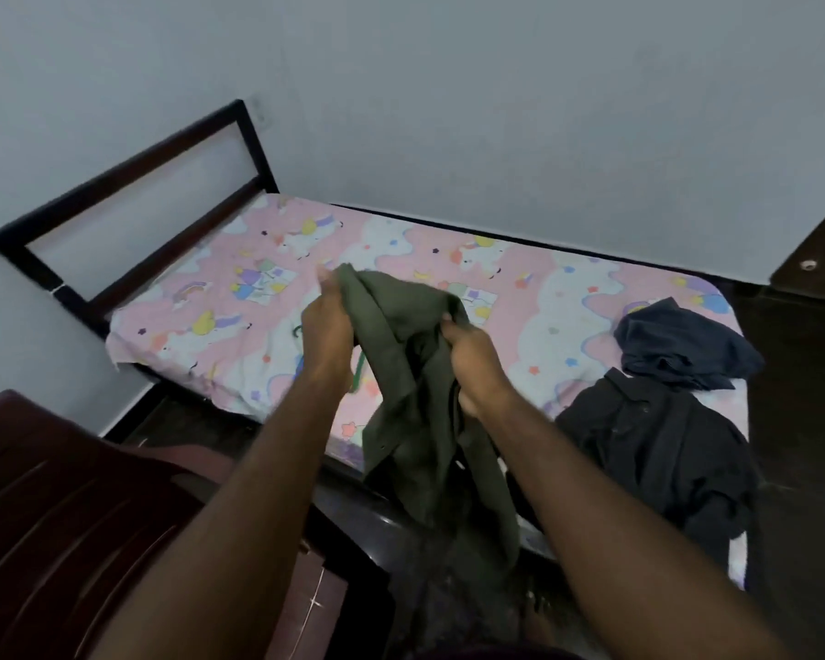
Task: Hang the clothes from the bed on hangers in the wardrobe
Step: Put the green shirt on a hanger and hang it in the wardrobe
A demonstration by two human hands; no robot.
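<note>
Both hands grasp a crumpled olive-green cloth shirt (415, 373) above the pink cartoon-print bed (239, 326): the left hand (327, 333) pinches its upper edge, the right hand (472, 359) clutches its middle. A green hanger (358, 373) peeks out between them. Dark navy clothes (663, 402) lie heaped on the bed's right end.

One olive shirt (415, 373), two dark garments (navy top (677, 347), black shirt (653, 450)), one green hanger (357, 371), one bed (201, 326).

The olive shirt (401, 383) I hold is matt woven cloth; the printed bedsheet (187, 326) matt cloth too; the bed frame (115, 175) looks glossy, perhaps wood.
</note>
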